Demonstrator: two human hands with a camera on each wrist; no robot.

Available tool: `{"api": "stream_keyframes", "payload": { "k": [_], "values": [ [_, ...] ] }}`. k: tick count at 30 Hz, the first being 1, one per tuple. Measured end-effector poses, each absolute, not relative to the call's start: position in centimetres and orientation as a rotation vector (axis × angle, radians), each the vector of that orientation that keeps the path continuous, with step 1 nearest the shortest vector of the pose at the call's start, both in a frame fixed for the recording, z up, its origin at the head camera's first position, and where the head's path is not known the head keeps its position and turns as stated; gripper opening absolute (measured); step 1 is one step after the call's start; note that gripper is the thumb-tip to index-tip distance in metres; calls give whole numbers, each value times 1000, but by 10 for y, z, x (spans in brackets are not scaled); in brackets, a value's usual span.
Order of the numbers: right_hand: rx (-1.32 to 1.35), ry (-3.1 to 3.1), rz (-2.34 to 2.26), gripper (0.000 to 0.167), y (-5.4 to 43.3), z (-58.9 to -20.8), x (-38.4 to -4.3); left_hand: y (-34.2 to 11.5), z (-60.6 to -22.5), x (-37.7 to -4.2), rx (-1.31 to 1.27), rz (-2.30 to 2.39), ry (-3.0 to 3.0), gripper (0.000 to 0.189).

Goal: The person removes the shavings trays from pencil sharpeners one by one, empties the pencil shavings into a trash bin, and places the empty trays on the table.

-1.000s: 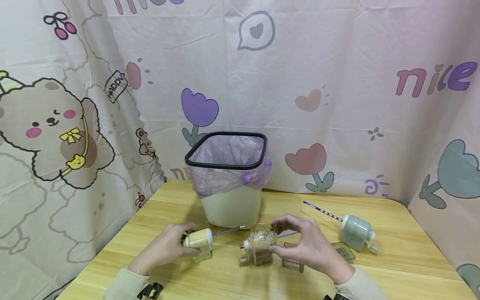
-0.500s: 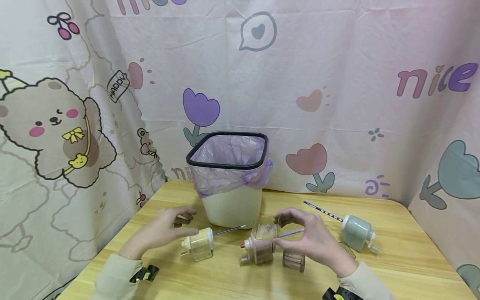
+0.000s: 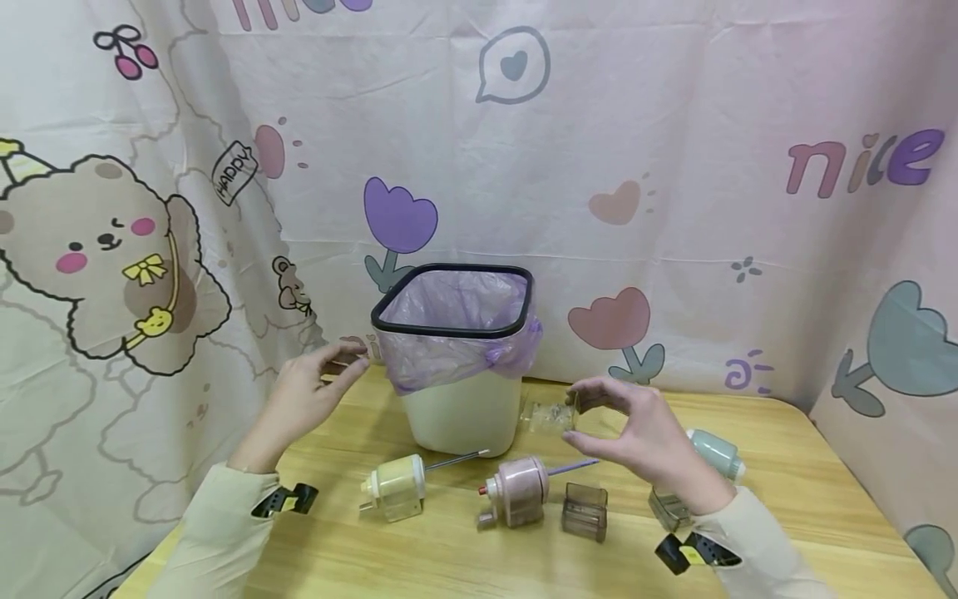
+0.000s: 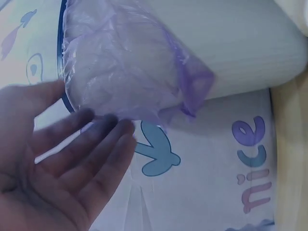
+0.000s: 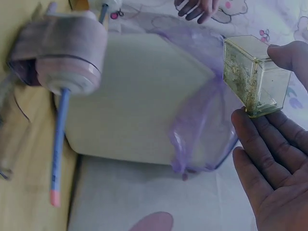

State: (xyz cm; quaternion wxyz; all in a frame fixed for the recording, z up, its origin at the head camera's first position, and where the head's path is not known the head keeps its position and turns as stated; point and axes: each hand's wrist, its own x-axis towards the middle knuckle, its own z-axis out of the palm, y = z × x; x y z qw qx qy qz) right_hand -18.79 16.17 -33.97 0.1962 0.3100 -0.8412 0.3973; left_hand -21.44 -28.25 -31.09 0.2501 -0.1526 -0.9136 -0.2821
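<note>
My right hand (image 3: 636, 424) pinches a clear yellowish shavings drawer (image 5: 250, 72) between thumb and fingers, just right of the trash bin (image 3: 460, 416). Pencil shavings cling inside the drawer. The bin has a black rim and a purple plastic liner (image 4: 120, 62). Left of the bin, my left hand (image 3: 299, 408) is raised with relaxed fingers and holds nothing; in the left wrist view its fingertips appear over the liner's edge, and I cannot tell whether they touch. A yellow pencil sharpener (image 3: 397, 489) and a pink one (image 3: 520, 491) lie in front, each with a pencil in it.
A brown translucent drawer (image 3: 585, 512) lies right of the pink sharpener. Behind my right forearm, a blue-green sharpener (image 3: 717, 453) and a greyish drawer (image 3: 669, 509) are partly hidden. A printed curtain (image 3: 674, 208) hangs behind the wooden table (image 3: 449, 566).
My left hand has let go of the yellow sharpener and risen to the bin's left side. My right hand has carried the clear drawer from above the pink sharpener back towards the bin.
</note>
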Motion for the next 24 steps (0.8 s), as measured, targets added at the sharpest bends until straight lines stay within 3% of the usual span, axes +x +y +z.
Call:
{"api": "stream_keyframes", "payload": {
  "k": [9,24],
  "values": [
    [804,-2361,1136,46,172,-315,-204,-273,-302,-229,-251,-906,-2406,47],
    [737,-2358,1164,45,175,-284,-233,-257,-299,-248,-225,-1066,-2406,52]
  ]
}}
